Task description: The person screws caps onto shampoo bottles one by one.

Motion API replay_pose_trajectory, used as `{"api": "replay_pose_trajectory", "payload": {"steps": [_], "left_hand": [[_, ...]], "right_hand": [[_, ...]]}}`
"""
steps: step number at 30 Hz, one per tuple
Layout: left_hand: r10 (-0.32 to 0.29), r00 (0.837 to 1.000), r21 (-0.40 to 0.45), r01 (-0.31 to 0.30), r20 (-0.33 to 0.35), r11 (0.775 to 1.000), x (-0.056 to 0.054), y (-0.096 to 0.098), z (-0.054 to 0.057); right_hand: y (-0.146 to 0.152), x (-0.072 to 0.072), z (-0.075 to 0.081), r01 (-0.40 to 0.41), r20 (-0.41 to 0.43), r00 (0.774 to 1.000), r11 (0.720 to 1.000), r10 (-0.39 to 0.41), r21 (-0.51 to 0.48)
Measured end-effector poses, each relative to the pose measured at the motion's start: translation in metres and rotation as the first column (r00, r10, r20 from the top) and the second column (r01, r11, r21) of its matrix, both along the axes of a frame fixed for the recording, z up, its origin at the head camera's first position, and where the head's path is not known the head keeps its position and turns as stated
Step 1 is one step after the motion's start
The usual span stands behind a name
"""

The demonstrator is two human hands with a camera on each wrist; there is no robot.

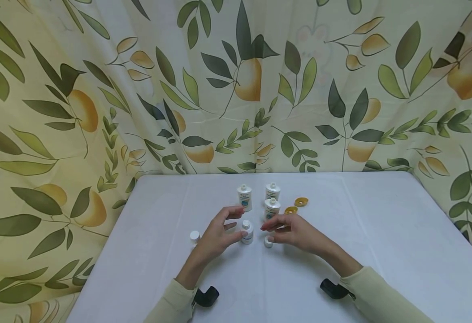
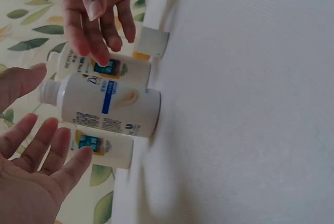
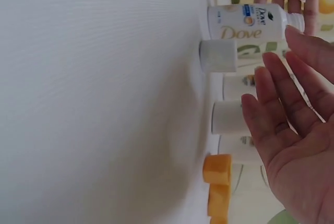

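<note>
A small white Dove bottle (image 1: 247,233) stands upright without a cap, its bare neck showing in the left wrist view. My left hand (image 1: 215,233) is beside it with fingers spread and thumb at its near side in the head view; the left wrist view shows a gap between palm and bottle (image 2: 112,104). To the right, my right hand (image 1: 296,232) hovers with loosely bent fingers and an empty palm. Its thumb overlaps a small white cap (image 1: 268,242) in the head view. In the right wrist view that cap (image 3: 218,55) stands on the table, apart from the fingers.
Behind the hands stand three more white bottles, one at the left (image 1: 244,198) and two at the right (image 1: 272,192). Two orange rings (image 1: 301,202) lie beside them. Another white cap (image 1: 195,236) sits left of my left hand. A leaf-patterned curtain (image 1: 236,134) hangs behind the white table (image 1: 163,202).
</note>
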State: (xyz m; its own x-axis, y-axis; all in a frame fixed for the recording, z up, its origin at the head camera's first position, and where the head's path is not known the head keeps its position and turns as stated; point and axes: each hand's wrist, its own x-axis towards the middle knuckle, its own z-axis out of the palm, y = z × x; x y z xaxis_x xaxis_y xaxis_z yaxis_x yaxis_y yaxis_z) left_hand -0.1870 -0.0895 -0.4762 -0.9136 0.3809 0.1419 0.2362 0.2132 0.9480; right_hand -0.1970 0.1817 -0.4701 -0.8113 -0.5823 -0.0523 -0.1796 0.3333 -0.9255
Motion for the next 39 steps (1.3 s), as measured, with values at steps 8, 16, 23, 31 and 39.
{"api": "replay_pose_trajectory", "payload": {"steps": [8,16,23,31,39], "left_hand": [[-0.029,0.997,-0.004,0.029,0.070,1.000,0.000,0.000,-0.014],[-0.043,0.992,0.029,0.040,0.117,0.999,-0.002,0.004,-0.021],[-0.020,0.990,0.011,0.019,0.140,1.000,-0.002,0.006,-0.026],[0.006,0.990,0.005,-0.007,0.141,1.000,-0.002,0.009,-0.027],[0.033,0.991,-0.055,-0.026,0.128,0.998,-0.002,0.010,-0.029]], "right_hand": [[0.001,0.002,-0.006,-0.005,-0.026,1.000,1.000,0.004,-0.007],[0.002,-0.001,-0.012,-0.014,-0.089,0.996,0.998,0.019,0.054],[0.001,-0.003,-0.018,-0.019,-0.148,0.988,0.994,0.035,0.105],[0.000,-0.006,-0.023,-0.016,-0.208,0.977,0.984,0.053,0.178],[-0.002,-0.006,-0.023,-0.020,-0.260,0.962,0.973,0.081,0.228]]}}
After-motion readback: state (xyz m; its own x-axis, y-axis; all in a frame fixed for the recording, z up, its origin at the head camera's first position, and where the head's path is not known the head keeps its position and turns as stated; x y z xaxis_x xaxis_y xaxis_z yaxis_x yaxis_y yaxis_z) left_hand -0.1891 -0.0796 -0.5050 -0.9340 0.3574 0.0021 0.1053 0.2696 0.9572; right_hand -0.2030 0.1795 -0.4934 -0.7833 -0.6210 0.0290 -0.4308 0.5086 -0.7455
